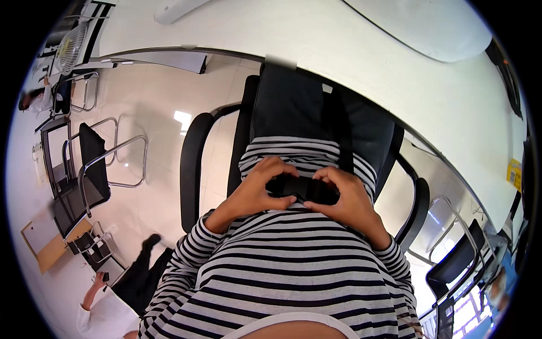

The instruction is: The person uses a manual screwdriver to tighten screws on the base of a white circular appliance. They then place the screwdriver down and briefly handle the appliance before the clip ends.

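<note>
Both my hands hold a pair of black sunglasses [322,192] in front of my striped top, just above my lap. My left hand [264,189] grips one end, its thumb along the lower edge and its fingers curled over the top. At the other end, my right hand [344,195] pinches the same way, thumb below and fingers above. The two thumb tips come close together near the notch in the middle. Parts of the frame are hidden behind my fingers.
A white desk [237,28] curves ahead and round to the right, with a yellow pack [514,174] on it. My chair's armrests [195,169] flank me. Metal-framed chairs [96,152] stand on both sides. At the lower left is a person in a white shirt [107,316].
</note>
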The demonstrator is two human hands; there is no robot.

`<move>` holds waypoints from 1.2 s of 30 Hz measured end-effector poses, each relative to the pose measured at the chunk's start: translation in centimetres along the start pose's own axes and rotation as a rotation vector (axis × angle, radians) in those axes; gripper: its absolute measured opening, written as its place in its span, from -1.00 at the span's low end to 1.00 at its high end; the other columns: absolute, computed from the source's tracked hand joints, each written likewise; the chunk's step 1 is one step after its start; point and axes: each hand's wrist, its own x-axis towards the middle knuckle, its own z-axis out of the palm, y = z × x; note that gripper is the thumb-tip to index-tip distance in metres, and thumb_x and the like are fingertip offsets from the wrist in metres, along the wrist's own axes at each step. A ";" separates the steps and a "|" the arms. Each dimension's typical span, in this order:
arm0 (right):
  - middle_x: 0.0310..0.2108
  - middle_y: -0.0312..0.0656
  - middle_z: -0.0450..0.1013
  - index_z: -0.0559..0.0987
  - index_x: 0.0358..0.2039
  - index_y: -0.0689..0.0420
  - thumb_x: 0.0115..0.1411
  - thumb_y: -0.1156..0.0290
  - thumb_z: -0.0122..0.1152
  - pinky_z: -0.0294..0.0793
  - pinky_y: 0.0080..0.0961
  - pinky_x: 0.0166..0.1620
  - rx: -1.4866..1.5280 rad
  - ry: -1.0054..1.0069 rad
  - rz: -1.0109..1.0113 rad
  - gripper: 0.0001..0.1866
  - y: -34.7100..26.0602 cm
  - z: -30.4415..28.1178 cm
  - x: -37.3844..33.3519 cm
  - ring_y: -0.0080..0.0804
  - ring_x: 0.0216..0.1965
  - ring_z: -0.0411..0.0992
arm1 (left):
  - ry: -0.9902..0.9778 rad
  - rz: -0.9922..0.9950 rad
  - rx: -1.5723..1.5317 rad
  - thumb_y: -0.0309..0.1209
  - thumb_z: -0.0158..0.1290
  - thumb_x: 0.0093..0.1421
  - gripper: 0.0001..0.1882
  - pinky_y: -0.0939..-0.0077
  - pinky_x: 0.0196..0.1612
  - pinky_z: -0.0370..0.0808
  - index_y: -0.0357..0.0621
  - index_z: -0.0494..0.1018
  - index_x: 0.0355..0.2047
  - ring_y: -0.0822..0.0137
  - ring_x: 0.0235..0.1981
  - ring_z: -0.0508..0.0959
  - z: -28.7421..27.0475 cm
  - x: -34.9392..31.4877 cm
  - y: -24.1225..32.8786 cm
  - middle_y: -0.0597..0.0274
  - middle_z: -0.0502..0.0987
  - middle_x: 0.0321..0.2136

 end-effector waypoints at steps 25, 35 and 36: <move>-0.37 -0.12 0.47 0.48 -0.27 0.19 -0.15 0.24 0.41 0.46 -0.43 -0.27 -0.025 0.107 -0.053 -0.55 -0.1 2.7 -1.5 -0.18 -0.35 0.48 | 0.209 0.183 -0.073 -0.47 0.15 -0.23 -0.68 0.44 -0.19 0.35 -0.27 0.44 -0.38 0.20 -0.32 0.42 3.3 -1.0 -1.6 0.14 0.42 -0.44; -0.34 -0.11 0.47 0.49 -0.27 0.17 -0.09 0.26 0.35 0.47 -0.41 -0.28 -0.101 0.148 -0.145 -0.61 0.1 3.1 -1.9 -0.17 -0.36 0.49 | 0.072 0.113 -0.089 -0.49 0.17 -0.08 -0.62 0.53 -0.18 0.39 -0.22 0.43 -0.19 0.31 -0.30 0.45 2.8 -1.6 -1.2 0.16 0.46 -0.31; -0.34 -0.10 0.47 0.49 -0.27 0.17 -0.09 0.27 0.35 0.47 -0.41 -0.28 -0.100 0.154 -0.163 -0.61 0.2 2.9 -2.1 -0.16 -0.35 0.49 | 0.100 0.152 -0.078 -0.47 0.19 -0.07 -0.59 0.54 -0.18 0.39 -0.21 0.43 -0.15 0.32 -0.30 0.45 2.7 -1.7 -1.2 0.17 0.46 -0.29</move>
